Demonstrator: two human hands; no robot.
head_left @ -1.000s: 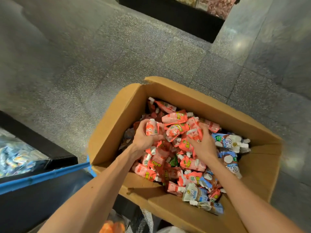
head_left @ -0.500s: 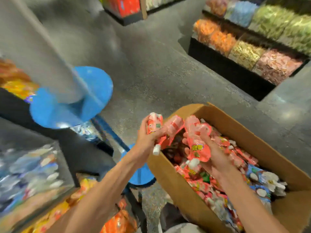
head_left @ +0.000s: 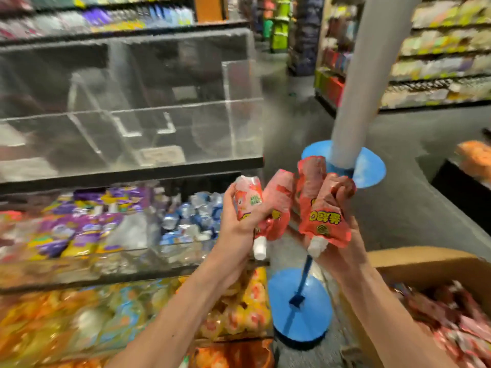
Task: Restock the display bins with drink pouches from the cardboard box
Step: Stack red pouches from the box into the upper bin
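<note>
My left hand point(head_left: 235, 229) grips two red drink pouches point(head_left: 261, 205), their white caps pointing down. Beside it, my right hand point(head_left: 342, 245) holds a bunch of red pouches point(head_left: 322, 208) upside down too. Both hands are raised in front of the tiered display. The cardboard box point(head_left: 414, 264) sits at the lower right, with more red pouches point(head_left: 451, 320) inside. A clear acrylic bin point(head_left: 159, 112) on the upper shelf looks nearly bare. Below it a bin holds blue-and-white pouches point(head_left: 191, 221).
Purple snack packs point(head_left: 87, 224) fill the bin left of the blue pouches. Orange and yellow packs point(head_left: 127, 314) fill the lowest tier. A white pole point(head_left: 356, 83) with blue discs point(head_left: 300, 309) stands between display and box. Stocked shelves point(head_left: 438, 54) line the far right.
Both hands lifted out of the box with red pouches and rose toward the display. My view swung up from the box to the shelves.
</note>
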